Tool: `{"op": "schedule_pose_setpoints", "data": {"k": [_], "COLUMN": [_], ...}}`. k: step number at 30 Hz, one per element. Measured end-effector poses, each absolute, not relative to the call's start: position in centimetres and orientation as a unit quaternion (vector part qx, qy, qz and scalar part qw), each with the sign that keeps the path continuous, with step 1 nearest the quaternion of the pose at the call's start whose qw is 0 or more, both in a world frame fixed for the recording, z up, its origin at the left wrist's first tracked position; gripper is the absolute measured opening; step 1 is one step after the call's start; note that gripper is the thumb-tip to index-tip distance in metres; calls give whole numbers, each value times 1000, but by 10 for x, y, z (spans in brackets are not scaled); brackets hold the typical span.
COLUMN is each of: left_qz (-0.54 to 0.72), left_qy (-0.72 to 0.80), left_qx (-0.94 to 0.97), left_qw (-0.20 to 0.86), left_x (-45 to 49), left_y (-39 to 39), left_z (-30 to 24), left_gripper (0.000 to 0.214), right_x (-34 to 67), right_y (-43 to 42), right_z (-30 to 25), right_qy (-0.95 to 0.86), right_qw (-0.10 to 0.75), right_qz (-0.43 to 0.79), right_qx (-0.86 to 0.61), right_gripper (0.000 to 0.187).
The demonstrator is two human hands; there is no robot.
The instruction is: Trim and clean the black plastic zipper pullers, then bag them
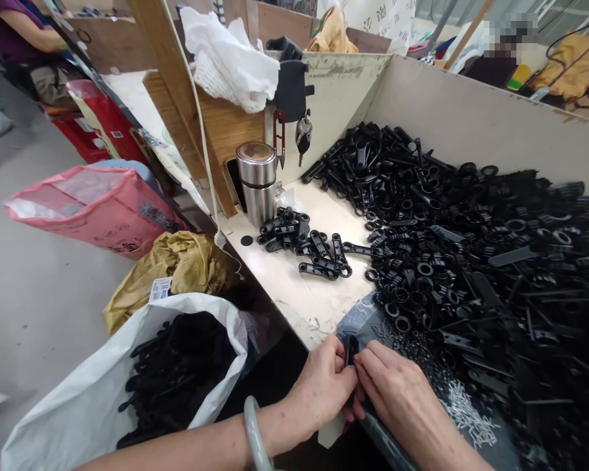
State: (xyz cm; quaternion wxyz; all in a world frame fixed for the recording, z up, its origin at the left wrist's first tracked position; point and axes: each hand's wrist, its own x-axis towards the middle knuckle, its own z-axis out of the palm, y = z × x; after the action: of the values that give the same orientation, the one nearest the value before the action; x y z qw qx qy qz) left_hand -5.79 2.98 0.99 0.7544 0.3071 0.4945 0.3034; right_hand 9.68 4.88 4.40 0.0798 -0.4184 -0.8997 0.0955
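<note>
**Spotter:** What have you got in the hands?

**Operator:** I have one small black piece [352, 350] pinched between both. My left hand [324, 386], the one with the pale bangle [254, 432], clamps it from the side. My right hand [397, 386] closes its fingertips on the top. The piece sits at the near edge of the bench [304, 294], just in front of a patch of denim cloth [360, 314].

**Spotter:** Which step do you reckon that is?

**Operator:** I'd judge I'm pressing or fitting something into the piece. My grip hides the joint, so I cannot tell what goes in. A scatter of tiny metal pins [464, 409] lies just beside my right hand and may be the part.

**Spotter:** And the next move?

**Operator:** It calls for fine fingertip work, with the piece held square while pressure goes on.

**Spotter:** What's around you?

**Operator:** A big heap of black parts [471, 248] fills the bench to my right and crowds up to the cloth. A small cluster of linked pieces [307, 245] lies apart from it, near a steel flask [258, 183]. Off the bench to my left, an open white sack [78, 405] holds more black parts.

**Spotter:** Anything in the way?

**Operator:** The heap's edge is near my right wrist. A careless sweep could push parts into the pins.
</note>
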Motion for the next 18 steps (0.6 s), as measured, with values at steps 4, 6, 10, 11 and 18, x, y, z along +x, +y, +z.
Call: {"op": "schedule_pose_setpoints", "data": {"k": [4, 6, 10, 11, 18], "left_qz": [308, 307, 313, 313, 308], "left_qy": [500, 498, 475, 467, 439], "left_qx": [296, 294, 293, 291, 285], "left_qw": [754, 755, 769, 774, 795], "left_x": [-58, -59, -63, -64, -72], "left_y": [30, 30, 30, 31, 32], "left_z": [14, 16, 21, 22, 28], "left_gripper": [21, 21, 26, 28, 39], "right_x": [90, 86, 83, 83, 77], "right_y": [52, 53, 56, 57, 64], "right_z": [51, 56, 63, 64, 70], "right_qy": [-899, -900, -903, -903, -902], "right_qw": [38, 6, -46, -51, -67], "right_qz": [97, 93, 78, 81, 97], "right_qx": [-425, -425, -421, -419, -415], "right_gripper": [28, 31, 31, 30, 19]}}
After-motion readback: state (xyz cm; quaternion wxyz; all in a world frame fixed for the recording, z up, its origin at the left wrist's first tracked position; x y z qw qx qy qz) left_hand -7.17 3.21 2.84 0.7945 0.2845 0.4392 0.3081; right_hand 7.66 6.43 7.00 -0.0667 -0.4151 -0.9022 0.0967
